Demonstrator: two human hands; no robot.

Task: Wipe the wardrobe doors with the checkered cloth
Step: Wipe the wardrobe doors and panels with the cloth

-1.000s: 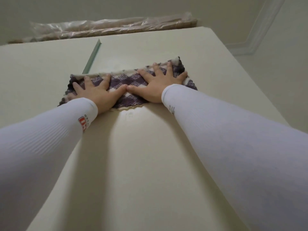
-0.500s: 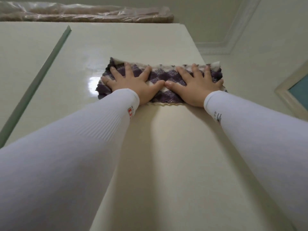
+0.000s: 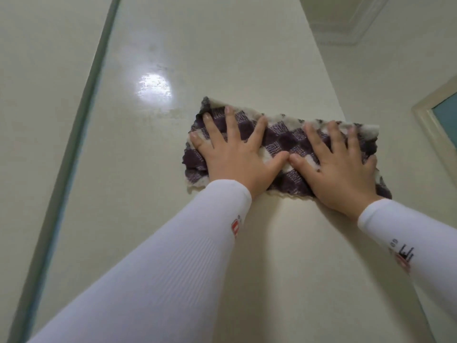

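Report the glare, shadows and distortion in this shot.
Head view: a bright round glare spot sits on the glossy wardrobe door, up-left of the checkered cloth; soft shadows fall below the left hand and right hand; the wide angle stretches the sleeves near the bottom edge; slightly soft overall.

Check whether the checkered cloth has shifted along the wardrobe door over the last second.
Yes. The checkered cloth has slid right, away from the green seam strip, and now reaches the door's right edge.
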